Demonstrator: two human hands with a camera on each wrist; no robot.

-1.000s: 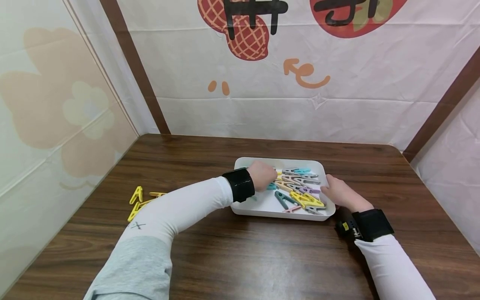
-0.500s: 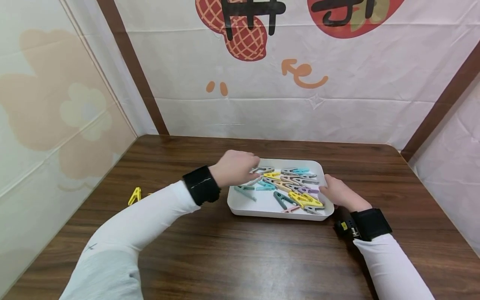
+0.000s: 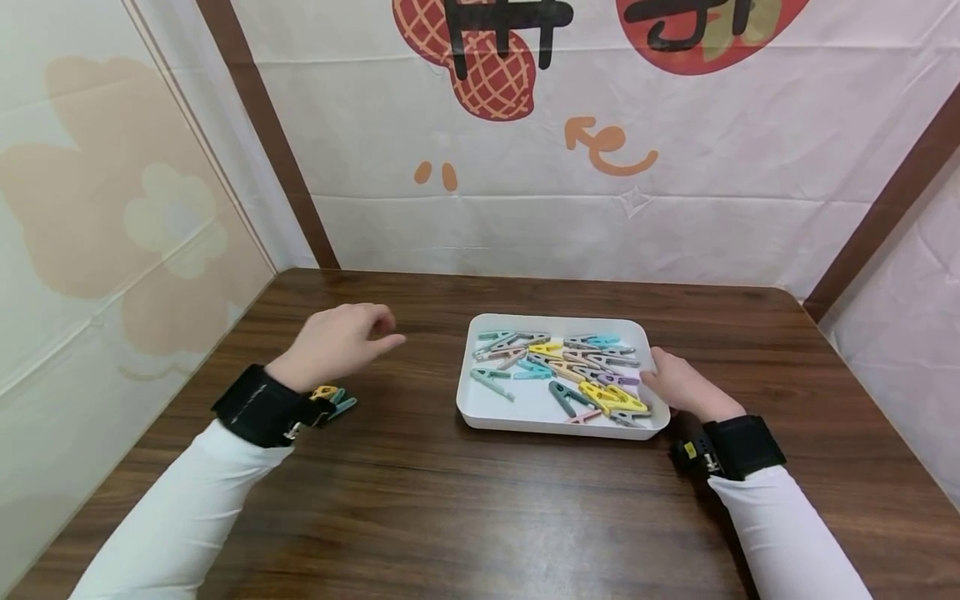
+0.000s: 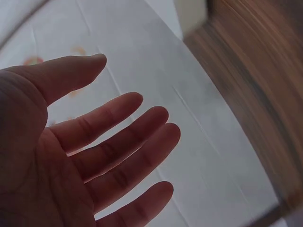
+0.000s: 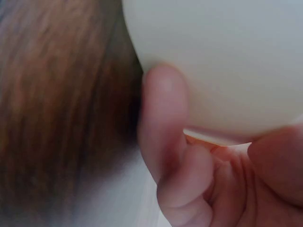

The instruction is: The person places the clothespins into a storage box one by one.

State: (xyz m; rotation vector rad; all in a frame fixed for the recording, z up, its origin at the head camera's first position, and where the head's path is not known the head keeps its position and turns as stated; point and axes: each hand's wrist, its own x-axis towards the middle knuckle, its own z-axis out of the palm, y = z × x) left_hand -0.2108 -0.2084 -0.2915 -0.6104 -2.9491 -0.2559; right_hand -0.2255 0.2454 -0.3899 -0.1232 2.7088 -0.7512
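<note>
A white tray (image 3: 517,408) stands on the table, holding many clothespins in yellow, teal, purple, pink, grey and beige. My right hand (image 3: 690,387) grips its right end; in the right wrist view a finger (image 5: 164,94) lies against the tray wall (image 5: 213,61). Left of the tray, my left hand (image 3: 337,343) is over the table with nothing in it. Its fingers (image 4: 128,142) are spread and slightly bent in the left wrist view. Just past the left wrist, a yellow clothespin (image 3: 326,391) and a teal clothespin (image 3: 342,407) are partly visible; the forearm and wristband cover that area.
The brown wooden table (image 3: 465,517) extends in front of the tray and to both sides. A printed white cloth (image 3: 480,237) hangs along its back edge, and another cloth (image 3: 90,317) runs along the left side.
My left hand has come out of the tray and moved left across the table, its fingers now loose. The clothespins at the tray's left end are uncovered. My right hand stays at the tray.
</note>
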